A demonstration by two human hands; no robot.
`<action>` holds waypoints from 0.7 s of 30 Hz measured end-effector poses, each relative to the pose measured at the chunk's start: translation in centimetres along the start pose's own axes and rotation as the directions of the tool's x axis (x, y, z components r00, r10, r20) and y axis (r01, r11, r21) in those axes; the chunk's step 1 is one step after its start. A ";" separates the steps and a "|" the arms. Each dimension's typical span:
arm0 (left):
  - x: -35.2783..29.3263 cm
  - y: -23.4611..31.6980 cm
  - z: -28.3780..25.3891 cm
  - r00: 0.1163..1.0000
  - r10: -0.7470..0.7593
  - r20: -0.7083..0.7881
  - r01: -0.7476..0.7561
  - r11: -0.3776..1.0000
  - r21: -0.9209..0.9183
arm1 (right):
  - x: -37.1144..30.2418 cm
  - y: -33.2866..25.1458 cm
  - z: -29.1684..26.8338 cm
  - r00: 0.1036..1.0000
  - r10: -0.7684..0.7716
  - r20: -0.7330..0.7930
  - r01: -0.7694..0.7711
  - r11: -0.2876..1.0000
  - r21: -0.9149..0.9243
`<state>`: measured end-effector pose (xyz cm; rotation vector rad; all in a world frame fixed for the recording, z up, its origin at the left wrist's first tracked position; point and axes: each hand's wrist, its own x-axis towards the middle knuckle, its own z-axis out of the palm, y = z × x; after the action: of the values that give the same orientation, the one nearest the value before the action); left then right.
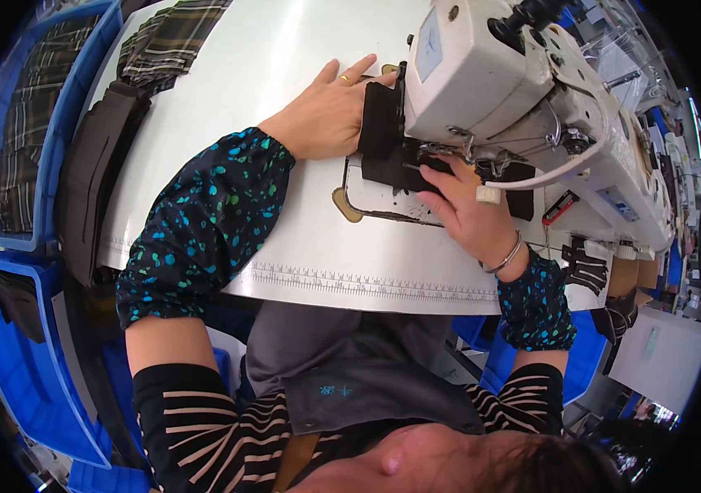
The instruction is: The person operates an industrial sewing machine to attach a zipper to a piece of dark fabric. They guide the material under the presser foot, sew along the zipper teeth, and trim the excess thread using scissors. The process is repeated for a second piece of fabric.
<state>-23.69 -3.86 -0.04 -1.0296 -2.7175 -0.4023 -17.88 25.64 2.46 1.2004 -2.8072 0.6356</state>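
Note:
A dark brown fabric piece (381, 123) lies under the head of the white sewing machine (482, 82). My left hand (317, 115) rests flat at the fabric's left edge, fingers stretched out and a ring on one of them. From the right, my right hand (475, 209) reaches in by the needle area; its fingers are extended and press on the cloth, with the fingertips partly hidden by machine parts. Beneath the fabric, the machine's metal bed plate (391, 197) shows. Neither hand grips anything that I can see.
Folded dark fabric pieces (96, 181) hang over the table's left edge, beside plaid cloth (165, 45). Blue bins (59, 123) stand at the left, one holding plaid fabric. A printed ruler (367, 283) runs along the front edge. A small red-and-black tool (560, 207) lies right.

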 end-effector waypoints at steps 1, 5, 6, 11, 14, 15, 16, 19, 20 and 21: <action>-0.2 -0.1 0.4 0.998 -0.009 -0.057 0.009 1.000 0.003 | -0.3 -0.3 0.3 0.996 -0.081 -0.041 0.077 0.994 -0.074; -1.2 0.0 1.3 0.915 -0.195 -0.353 0.271 0.946 0.178 | -0.8 -0.5 0.7 0.988 -0.140 -0.070 0.130 0.984 -0.121; -1.6 0.1 0.5 0.906 -0.212 -0.368 0.284 0.947 0.154 | -0.8 -0.3 0.6 0.985 -0.153 -0.082 0.142 0.981 -0.132; -4.4 4.9 -3.0 0.973 -0.015 -0.231 0.006 0.999 -0.042 | -0.8 -0.3 0.3 0.988 -0.143 -0.059 0.137 0.985 -0.103; -5.1 8.6 -0.3 0.980 0.017 -0.199 -0.019 1.000 -0.009 | -0.7 -0.3 0.4 0.994 -0.112 0.001 0.112 0.991 -0.067; -5.0 8.8 -0.1 0.982 0.006 -0.190 -0.006 1.000 -0.001 | -0.8 -0.3 0.4 0.995 -0.102 0.006 0.102 0.992 -0.073; -4.9 8.9 0.0 0.983 -0.005 -0.181 0.007 1.000 0.008 | -0.8 -0.3 0.3 0.996 -0.093 0.012 0.093 0.993 -0.078; -4.7 8.7 0.0 0.984 -0.019 -0.179 0.019 1.000 0.000 | -0.8 -0.4 0.3 0.997 -0.076 0.023 0.078 0.990 -0.120; -4.6 8.5 0.0 0.983 -0.015 -0.186 0.014 1.000 -0.008 | -0.8 -0.3 0.4 0.996 -0.085 0.017 0.087 0.987 -0.132; -4.5 8.4 0.0 0.981 -0.011 -0.193 0.008 1.000 -0.016 | -0.8 -0.2 0.5 0.995 -0.094 0.011 0.095 0.985 -0.144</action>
<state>-14.70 -0.60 0.15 -0.9295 -2.5519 -0.4979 -17.18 25.88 1.96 1.2987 -2.7247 0.4166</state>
